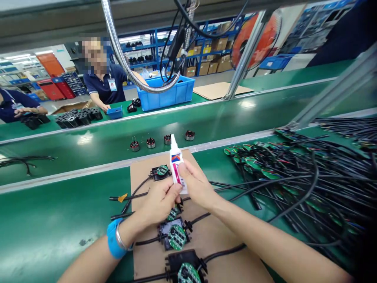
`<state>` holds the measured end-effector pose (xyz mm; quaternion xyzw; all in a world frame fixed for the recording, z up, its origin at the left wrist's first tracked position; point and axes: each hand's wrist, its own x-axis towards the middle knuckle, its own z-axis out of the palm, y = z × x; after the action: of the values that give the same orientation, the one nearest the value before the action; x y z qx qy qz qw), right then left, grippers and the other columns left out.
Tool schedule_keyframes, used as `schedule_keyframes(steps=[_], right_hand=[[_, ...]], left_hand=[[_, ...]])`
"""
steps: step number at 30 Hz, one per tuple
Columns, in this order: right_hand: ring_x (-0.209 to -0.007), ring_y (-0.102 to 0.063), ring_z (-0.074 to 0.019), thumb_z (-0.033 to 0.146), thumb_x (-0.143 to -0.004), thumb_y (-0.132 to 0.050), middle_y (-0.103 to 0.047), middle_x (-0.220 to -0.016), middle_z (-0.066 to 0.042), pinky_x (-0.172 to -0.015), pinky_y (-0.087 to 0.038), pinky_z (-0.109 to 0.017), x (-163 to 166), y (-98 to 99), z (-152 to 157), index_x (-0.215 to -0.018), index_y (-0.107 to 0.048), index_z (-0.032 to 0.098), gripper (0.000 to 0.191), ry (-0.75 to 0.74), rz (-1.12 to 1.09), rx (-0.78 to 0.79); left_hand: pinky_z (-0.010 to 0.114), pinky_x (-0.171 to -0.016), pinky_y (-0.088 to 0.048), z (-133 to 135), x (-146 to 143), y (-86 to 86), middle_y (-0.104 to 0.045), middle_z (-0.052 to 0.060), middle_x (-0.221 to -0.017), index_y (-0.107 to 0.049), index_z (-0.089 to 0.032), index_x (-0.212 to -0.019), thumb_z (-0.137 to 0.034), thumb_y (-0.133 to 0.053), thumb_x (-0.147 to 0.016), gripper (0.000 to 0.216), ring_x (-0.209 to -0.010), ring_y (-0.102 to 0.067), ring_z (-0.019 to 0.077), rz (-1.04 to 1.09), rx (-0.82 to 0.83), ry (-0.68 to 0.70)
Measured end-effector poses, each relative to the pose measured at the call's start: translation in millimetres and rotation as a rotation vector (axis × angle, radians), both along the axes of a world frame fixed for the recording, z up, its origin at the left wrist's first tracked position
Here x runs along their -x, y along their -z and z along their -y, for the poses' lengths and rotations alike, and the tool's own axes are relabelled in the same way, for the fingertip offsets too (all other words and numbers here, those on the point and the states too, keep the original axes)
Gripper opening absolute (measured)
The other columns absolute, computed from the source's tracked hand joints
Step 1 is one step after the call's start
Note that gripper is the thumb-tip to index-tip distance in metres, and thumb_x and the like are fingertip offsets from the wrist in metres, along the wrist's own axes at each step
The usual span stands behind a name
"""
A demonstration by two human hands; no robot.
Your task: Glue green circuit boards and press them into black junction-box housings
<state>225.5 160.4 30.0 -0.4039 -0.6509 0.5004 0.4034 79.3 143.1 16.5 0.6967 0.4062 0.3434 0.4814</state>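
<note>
A small white glue bottle (178, 169) with a pointed nozzle and a pink-and-blue label stands upright between my hands, nozzle up. My right hand (194, 180) is closed around its right side, thumb along the label. At the lower left of the bottle, my left hand (163, 199) is closed, thumb and fingers against its base. Beneath them, a cardboard sheet (229, 257) carries several black housings with round green circuit boards (177, 237) and black cables. One housing (161, 172) lies beyond my left hand; another is partly hidden under the hands.
A heap of cabled circuit boards (273, 173) covers the bench at right. Several motor stators (150, 143) sit on the green belt (103, 143) ahead. Across it, a person (103, 86) works beside a blue bin (167, 94). A metal flexible conduit (118, 51) hangs overhead.
</note>
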Motion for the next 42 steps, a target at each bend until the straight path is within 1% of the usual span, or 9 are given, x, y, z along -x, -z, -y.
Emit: schedule_keyframes(steps=[4, 8, 14, 21, 25, 29, 33, 38, 42], right_hand=[[-0.062, -0.045, -0.0113, 0.047, -0.097, -0.041, -0.048, -0.07, 0.001, -0.055, -0.036, -0.024, -1, 3.5, 13, -0.077, -0.045, 0.019, 0.034, -0.006, 0.11, -0.284], [-0.062, -0.045, -0.0125, 0.035, -0.099, -0.035, -0.049, -0.068, 0.0, -0.058, -0.035, -0.026, 0, 16.3, 15, -0.071, -0.042, 0.019, 0.032, 0.054, 0.134, -0.5], [-0.06, -0.043, -0.0107, 0.038, -0.098, -0.039, -0.048, -0.068, 0.001, -0.056, -0.036, -0.023, 1, 19.4, 14, -0.076, -0.046, 0.018, 0.031, -0.027, 0.072, -0.317], [-0.059, -0.038, -0.0101, 0.044, -0.097, -0.039, -0.044, -0.065, 0.002, -0.053, -0.032, -0.022, -1, 16.5, 12, -0.07, -0.045, 0.018, 0.038, -0.035, 0.104, -0.347], [-0.057, -0.044, -0.0108, 0.04, -0.098, -0.037, -0.05, -0.065, 0.001, -0.055, -0.035, -0.023, -1, 17.8, 13, -0.074, -0.049, 0.018, 0.035, -0.033, 0.097, -0.365], [-0.057, -0.046, -0.0103, 0.04, -0.098, -0.038, -0.052, -0.067, 0.0, -0.054, -0.036, -0.022, -1, 20.0, 14, -0.076, -0.05, 0.018, 0.033, -0.027, 0.077, -0.377], [-0.056, -0.043, -0.0094, 0.043, -0.098, -0.037, -0.048, -0.064, 0.001, -0.052, -0.035, -0.021, -6, 17.0, 8, -0.073, -0.049, 0.017, 0.039, -0.036, 0.082, -0.378], [-0.056, -0.048, -0.01, 0.049, -0.094, -0.047, -0.057, -0.064, 0.0, -0.054, -0.037, -0.021, -12, 3.7, 3, -0.076, -0.056, 0.015, 0.039, -0.236, 0.173, -0.324], [-0.069, -0.06, -0.0123, 0.04, -0.099, -0.038, -0.068, -0.076, -0.003, -0.067, -0.045, -0.023, -7, 2.7, 7, -0.079, -0.06, 0.016, 0.039, -0.359, 0.055, -0.271]], left_hand=[[0.021, -0.044, -0.028, 6, 8, 6.5, -0.043, -0.005, -0.058, -0.052, -0.017, -0.082, -0.06, -0.037, -0.094, 0.048, -0.047, -0.036, 0.0081, 0.079, -0.053, -0.168], [0.02, -0.042, -0.028, 6, 9, 15.5, -0.04, -0.005, -0.052, -0.047, -0.018, -0.074, -0.067, -0.033, -0.092, 0.054, -0.044, -0.035, 0.0084, 0.136, -0.032, -0.146], [0.02, -0.043, -0.03, 8, 10, 21.0, -0.043, -0.004, -0.053, -0.047, -0.017, -0.072, -0.065, -0.036, -0.092, 0.054, -0.046, -0.039, 0.0088, 0.152, -0.027, -0.066], [0.019, -0.04, -0.026, 14, 9, 24.1, -0.04, -0.006, -0.05, -0.047, -0.017, -0.075, -0.061, -0.036, -0.095, 0.05, -0.042, -0.035, 0.0072, 0.18, -0.007, -0.076], [0.018, -0.04, -0.032, 13, 5, 25.9, -0.046, -0.005, -0.049, -0.049, -0.016, -0.079, -0.061, -0.034, -0.096, 0.049, -0.04, -0.043, 0.008, 0.213, 0.022, -0.038], [0.015, -0.037, -0.029, 12, 2, 29.2, -0.046, -0.006, -0.049, -0.048, -0.016, -0.079, -0.057, -0.035, -0.097, 0.047, -0.038, -0.042, 0.006, 0.258, 0.044, -0.049], [0.015, -0.037, -0.034, 13, 4, 28.0, -0.05, -0.004, -0.052, -0.051, -0.015, -0.082, -0.059, -0.047, -0.092, 0.045, -0.038, -0.047, 0.0065, 0.287, 0.076, 0.004], [0.012, -0.033, -0.031, 8, 8, 23.4, -0.05, -0.006, -0.062, -0.051, -0.016, -0.092, -0.056, -0.054, -0.089, 0.041, -0.034, -0.04, 0.0016, 0.362, 0.072, -0.118], [0.012, -0.031, -0.029, 5, 8, 24.3, -0.048, -0.008, -0.056, -0.05, -0.016, -0.087, -0.061, -0.057, -0.085, 0.045, -0.031, -0.039, 0.002, 0.396, 0.099, -0.171]])
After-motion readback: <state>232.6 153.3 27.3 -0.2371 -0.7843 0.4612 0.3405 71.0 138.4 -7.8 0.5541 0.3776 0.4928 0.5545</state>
